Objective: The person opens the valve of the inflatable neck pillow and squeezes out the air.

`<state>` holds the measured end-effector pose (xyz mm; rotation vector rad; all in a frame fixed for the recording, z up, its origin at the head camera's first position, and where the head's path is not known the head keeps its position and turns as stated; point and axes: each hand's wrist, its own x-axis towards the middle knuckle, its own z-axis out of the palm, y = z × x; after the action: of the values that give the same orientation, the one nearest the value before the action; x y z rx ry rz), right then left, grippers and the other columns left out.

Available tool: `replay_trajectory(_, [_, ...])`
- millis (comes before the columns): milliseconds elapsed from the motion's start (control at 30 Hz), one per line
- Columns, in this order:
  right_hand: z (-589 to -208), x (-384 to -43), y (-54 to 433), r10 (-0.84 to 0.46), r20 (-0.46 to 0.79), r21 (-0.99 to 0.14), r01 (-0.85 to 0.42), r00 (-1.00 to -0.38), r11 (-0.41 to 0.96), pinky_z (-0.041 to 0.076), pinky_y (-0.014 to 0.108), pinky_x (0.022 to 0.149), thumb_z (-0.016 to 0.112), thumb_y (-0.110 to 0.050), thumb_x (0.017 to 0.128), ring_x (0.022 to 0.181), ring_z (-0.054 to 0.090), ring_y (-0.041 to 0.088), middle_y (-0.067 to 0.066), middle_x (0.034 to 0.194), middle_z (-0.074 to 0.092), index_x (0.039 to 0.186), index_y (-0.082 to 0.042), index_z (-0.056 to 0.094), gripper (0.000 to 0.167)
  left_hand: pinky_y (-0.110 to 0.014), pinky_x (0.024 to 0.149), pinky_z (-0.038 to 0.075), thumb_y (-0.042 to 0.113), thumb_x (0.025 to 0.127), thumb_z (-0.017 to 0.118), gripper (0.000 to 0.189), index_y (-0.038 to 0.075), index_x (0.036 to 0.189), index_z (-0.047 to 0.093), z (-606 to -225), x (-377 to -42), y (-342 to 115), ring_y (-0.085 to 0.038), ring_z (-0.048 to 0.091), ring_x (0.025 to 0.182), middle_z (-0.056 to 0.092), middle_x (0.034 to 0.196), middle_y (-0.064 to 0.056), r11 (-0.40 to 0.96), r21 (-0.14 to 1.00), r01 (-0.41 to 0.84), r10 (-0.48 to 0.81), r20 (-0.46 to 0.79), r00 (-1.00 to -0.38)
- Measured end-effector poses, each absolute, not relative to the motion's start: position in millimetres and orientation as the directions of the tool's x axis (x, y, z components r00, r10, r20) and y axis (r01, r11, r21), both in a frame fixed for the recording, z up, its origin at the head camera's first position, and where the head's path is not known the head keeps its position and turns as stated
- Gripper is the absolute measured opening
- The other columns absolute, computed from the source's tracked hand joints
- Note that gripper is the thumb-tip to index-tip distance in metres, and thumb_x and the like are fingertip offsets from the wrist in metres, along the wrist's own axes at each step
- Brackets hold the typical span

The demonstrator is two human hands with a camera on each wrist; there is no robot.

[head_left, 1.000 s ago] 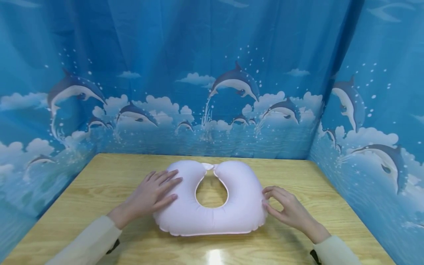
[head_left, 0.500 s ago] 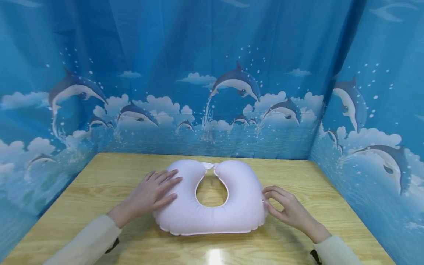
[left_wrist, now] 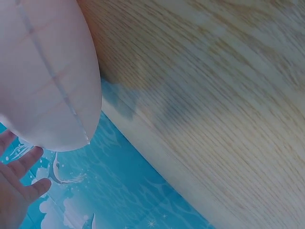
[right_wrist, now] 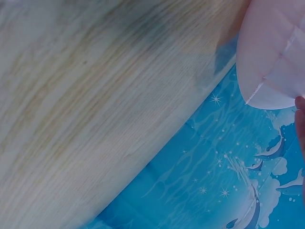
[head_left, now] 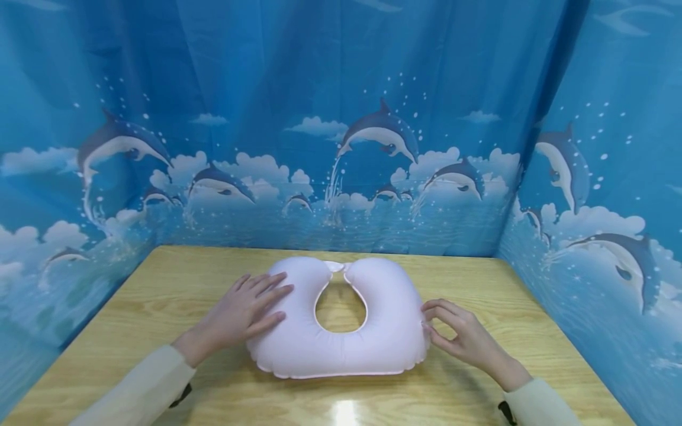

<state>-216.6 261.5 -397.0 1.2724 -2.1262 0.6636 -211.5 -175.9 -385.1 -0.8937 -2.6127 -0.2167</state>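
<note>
A pale pink inflatable neck pillow (head_left: 341, 358), U-shaped and plump, lies on the wooden table with its opening facing away. My left hand (head_left: 242, 316) rests on its left side, fingers spread and fairly straight. At the right side, the thumb and forefinger of my right hand (head_left: 463, 337) pinch at the pillow's edge, where a small pale glint shows; what it is cannot be made out. The left wrist view shows the seamed side of the pillow (left_wrist: 52, 76) above several of my fingers (left_wrist: 29, 161). In the right wrist view, part of my fingers (right_wrist: 300, 121) touches the pillow (right_wrist: 271, 62).
The wood-grain table (head_left: 186, 278) reaches to a blue curtain (head_left: 298, 71) printed with dolphins, which hangs along its back and sides. A short white strap (head_left: 334, 267) lies between the pillow's two ends. Bright light reflects near the front of the table.
Hardly anything differs. The glint by my right fingertips varies slightly, and those fingers shift by a tiny amount. My left hand and the pillow stay in place.
</note>
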Motion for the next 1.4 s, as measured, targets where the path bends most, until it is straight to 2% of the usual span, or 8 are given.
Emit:
replay_trajectory(200, [-395.8, -215.7, 260.6, -0.618, 0.69, -0.102, -0.896, -0.377, 0.433, 0.046, 0.01, 0.082, 0.069, -0.009, 0.076, 0.088, 0.061, 0.013, 0.004, 0.1, 0.063, 0.088, -0.012, 0.063, 0.014, -0.055, 0.106, 0.026, 0.05, 0.09, 0.046, 0.053, 0.028, 0.138, 0.04, -384.4, -210.9, -175.4, -0.028, 0.038, 0.13, 0.036, 0.145, -0.002, 0.789, 0.024, 0.614, 0.561, 0.382, -0.735])
replay_trajectory(333, [-395.5, -215.3, 260.1, -0.619, 0.69, -0.096, -0.895, -0.376, 0.436, 0.043, 0.011, 0.089, 0.068, -0.011, 0.078, 0.088, 0.061, 0.015, 0.004, 0.1, 0.063, 0.088, -0.011, 0.064, 0.012, -0.054, 0.106, 0.026, 0.05, 0.09, 0.046, 0.053, 0.028, 0.138, 0.04, -385.0, -210.6, -175.8, -0.027, 0.037, 0.131, 0.036, 0.146, -0.002, 0.79, 0.028, 0.613, 0.559, 0.379, -0.737])
replay_trajectory(433, [-395.7, -214.8, 260.1, -0.61, 0.69, -0.12, -0.893, -0.39, 0.435, 0.041, 0.011, 0.093, 0.069, -0.006, 0.075, 0.089, 0.062, 0.016, 0.004, 0.099, 0.063, 0.089, -0.011, 0.063, 0.016, -0.054, 0.107, 0.026, 0.05, 0.09, 0.046, 0.053, 0.028, 0.138, 0.04, -385.6, -210.4, -176.3, -0.027, 0.038, 0.13, 0.036, 0.146, -0.002, 0.79, 0.028, 0.613, 0.558, 0.38, -0.737])
replay_trajectory(600, [-395.9, -213.6, 260.4, -0.592, 0.692, -0.155, -0.886, -0.412, 0.436, 0.044, 0.01, 0.087, 0.071, 0.001, 0.067, 0.088, 0.062, 0.016, 0.003, 0.097, 0.064, 0.087, -0.011, 0.061, 0.025, -0.054, 0.107, 0.026, 0.051, 0.09, 0.046, 0.054, 0.028, 0.138, 0.04, -386.1, -210.0, -176.9, -0.027, 0.038, 0.131, 0.036, 0.146, -0.002, 0.794, 0.033, 0.607, 0.554, 0.373, -0.745])
replay_trajectory(733, [-395.4, -213.5, 259.9, -0.593, 0.689, -0.157, -0.885, -0.416, 0.438, 0.045, 0.01, 0.085, 0.071, 0.003, 0.065, 0.088, 0.062, 0.016, 0.003, 0.097, 0.064, 0.086, -0.012, 0.062, 0.027, -0.055, 0.106, 0.027, 0.051, 0.09, 0.046, 0.054, 0.028, 0.138, 0.04, -385.7, -209.5, -177.3, -0.028, 0.038, 0.13, 0.036, 0.146, -0.002, 0.794, 0.042, 0.607, 0.552, 0.37, -0.748])
replay_trajectory(800, [-395.3, -213.8, 260.0, -0.599, 0.68, -0.162, -0.883, -0.423, 0.44, 0.045, 0.01, 0.084, 0.07, 0.003, 0.066, 0.088, 0.062, 0.016, 0.003, 0.097, 0.064, 0.086, -0.012, 0.062, 0.027, -0.055, 0.106, 0.027, 0.051, 0.09, 0.046, 0.054, 0.028, 0.138, 0.04, -385.6, -209.2, -177.5, -0.028, 0.038, 0.13, 0.036, 0.146, -0.002, 0.795, 0.049, 0.605, 0.549, 0.366, -0.752])
replay_trajectory(1033, [-395.2, -213.6, 263.8, -0.618, 0.601, -0.225, -0.849, -0.507, 0.478, 0.043, 0.009, 0.087, 0.067, 0.003, 0.071, 0.091, 0.061, 0.018, 0.004, 0.098, 0.064, 0.089, -0.013, 0.061, 0.025, -0.056, 0.106, 0.027, 0.052, 0.089, 0.046, 0.054, 0.028, 0.138, 0.04, -385.4, -209.2, -178.0, -0.027, 0.038, 0.13, 0.036, 0.146, -0.001, 0.797, 0.064, 0.6, 0.543, 0.359, -0.759])
replay_trajectory(1400, [-393.5, -216.1, 265.8, -0.629, 0.583, -0.23, -0.847, -0.514, 0.478, 0.044, 0.009, 0.086, 0.065, 0.007, 0.071, 0.092, 0.061, 0.018, 0.003, 0.099, 0.063, 0.086, -0.015, 0.058, 0.027, -0.056, 0.103, 0.03, 0.051, 0.089, 0.048, 0.054, 0.027, 0.137, 0.042, -384.7, -209.5, -177.6, -0.029, 0.04, 0.128, 0.038, 0.145, -0.002, 0.791, 0.065, 0.608, 0.544, 0.378, -0.749])
